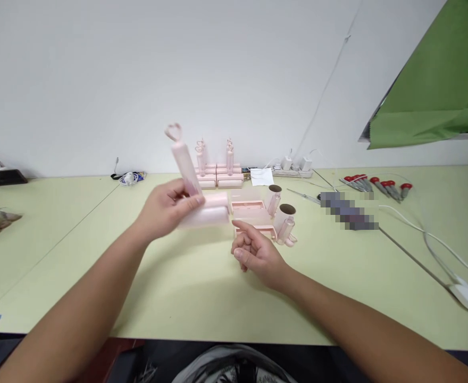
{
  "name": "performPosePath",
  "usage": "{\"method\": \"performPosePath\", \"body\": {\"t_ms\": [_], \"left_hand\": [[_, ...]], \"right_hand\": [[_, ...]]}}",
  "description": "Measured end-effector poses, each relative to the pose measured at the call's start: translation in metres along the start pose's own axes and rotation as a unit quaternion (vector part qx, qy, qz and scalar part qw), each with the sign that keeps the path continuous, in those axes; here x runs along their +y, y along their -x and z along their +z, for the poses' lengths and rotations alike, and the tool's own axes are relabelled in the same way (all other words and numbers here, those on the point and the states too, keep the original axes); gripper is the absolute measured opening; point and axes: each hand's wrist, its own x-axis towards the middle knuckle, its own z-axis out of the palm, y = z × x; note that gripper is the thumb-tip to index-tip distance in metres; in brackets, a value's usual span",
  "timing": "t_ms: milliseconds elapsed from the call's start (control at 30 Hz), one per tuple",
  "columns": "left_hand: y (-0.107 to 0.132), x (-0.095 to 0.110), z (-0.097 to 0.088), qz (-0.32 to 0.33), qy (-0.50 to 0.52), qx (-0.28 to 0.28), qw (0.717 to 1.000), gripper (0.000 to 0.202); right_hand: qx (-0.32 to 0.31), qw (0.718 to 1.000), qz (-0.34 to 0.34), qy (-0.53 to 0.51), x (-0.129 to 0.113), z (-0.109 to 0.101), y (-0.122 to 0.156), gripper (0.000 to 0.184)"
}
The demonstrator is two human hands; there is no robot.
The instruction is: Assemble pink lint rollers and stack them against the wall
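Note:
My left hand (pixel 170 207) is closed around the lower end of a pale pink tube with a heart-shaped loop on top (pixel 184 162). The tube leans to the left, raised over the table. At its lower end shows a pale pink roller-like block (pixel 206 209), blurred; whether the two are joined is hard to tell. My right hand (pixel 260 255) holds nothing, its index finger stretched out toward the block and the others loosely curled. Just behind it lie open pink trays (pixel 253 205). Right of them stand cardboard-cored rolls (pixel 285 213) with small clear pink tubes (pixel 274 203).
Several finished-looking pink sets (pixel 229 178) stand by the wall. A power strip (pixel 292 173) and a white paper (pixel 261 176) are beside them. Red-handled tools (pixel 389 186), a pixelated object (pixel 348 210) and white cables (pixel 429 229) lie right. A black device (pixel 5 176) sits far left.

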Motion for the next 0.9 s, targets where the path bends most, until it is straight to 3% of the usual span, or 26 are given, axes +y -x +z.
{"method": "performPosePath", "body": {"t_ms": [133, 233, 367, 567, 767, 900], "left_hand": [[-0.04, 0.009, -0.027, -0.089, 0.0, 0.111, 0.99, 0.032], [-0.077, 0.008, -0.029, -0.145, -0.024, 0.141, 0.979, 0.027], [-0.126, -0.009, -0.004, -0.13, -0.039, 0.149, 0.979, 0.02], [-0.18, -0.023, 0.043, -0.09, -0.198, 0.104, 0.97, 0.024], [-0.219, -0.016, 0.061, -0.11, -0.207, 0.107, 0.966, 0.027], [-0.243, -0.024, 0.069, -0.114, -0.209, 0.12, 0.964, 0.021]], "right_hand": [[0.005, 1.0, 0.018, 0.016, 0.004, 0.0, 0.001, 0.054], [0.004, 0.999, 0.027, 0.023, 0.004, 0.001, 0.002, 0.044], [0.009, 0.999, 0.032, 0.022, 0.004, 0.002, 0.001, 0.037], [0.031, 0.999, 0.02, 0.038, 0.005, 0.001, -0.001, 0.028], [0.018, 0.999, 0.012, 0.037, 0.004, 0.004, 0.003, 0.026], [0.008, 0.999, -0.017, 0.041, 0.0, 0.008, 0.004, 0.025]]}}
